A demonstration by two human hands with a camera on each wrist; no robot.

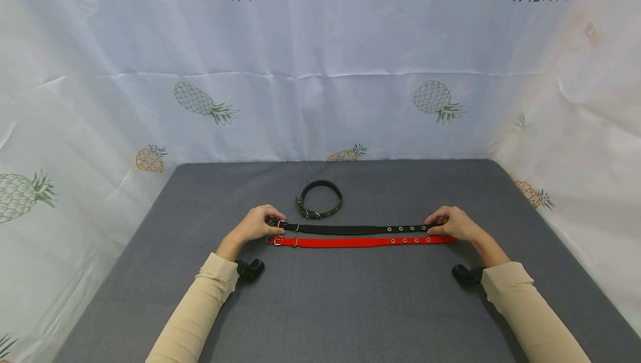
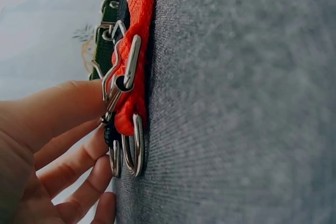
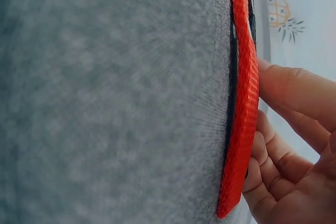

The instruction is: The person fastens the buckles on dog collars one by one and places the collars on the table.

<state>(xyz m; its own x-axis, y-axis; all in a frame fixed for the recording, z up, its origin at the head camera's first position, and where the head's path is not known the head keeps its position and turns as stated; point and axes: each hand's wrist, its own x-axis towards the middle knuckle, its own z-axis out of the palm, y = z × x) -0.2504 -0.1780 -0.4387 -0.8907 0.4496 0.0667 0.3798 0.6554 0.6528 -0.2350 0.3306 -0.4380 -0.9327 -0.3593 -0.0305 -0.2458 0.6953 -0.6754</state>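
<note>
A black collar (image 1: 345,230) lies stretched out from side to side on the grey table. My left hand (image 1: 254,224) pinches its buckle end, and my right hand (image 1: 455,224) holds the far end past the metal eyelets. Just in front, parallel and close to it, runs a red collar (image 1: 340,242) with its buckle at the left. In the left wrist view the red collar's buckle and ring (image 2: 137,148) partly cover the black one. The red strap's tip (image 3: 233,187) likewise hides most of the black end in the right wrist view.
Behind the straps sits a dark green collar (image 1: 325,215), fastened into a loop. A white curtain (image 1: 320,112) printed with pineapples hangs along the table's back edge and both sides. Black wrist cameras (image 1: 467,275) sit at both cuffs.
</note>
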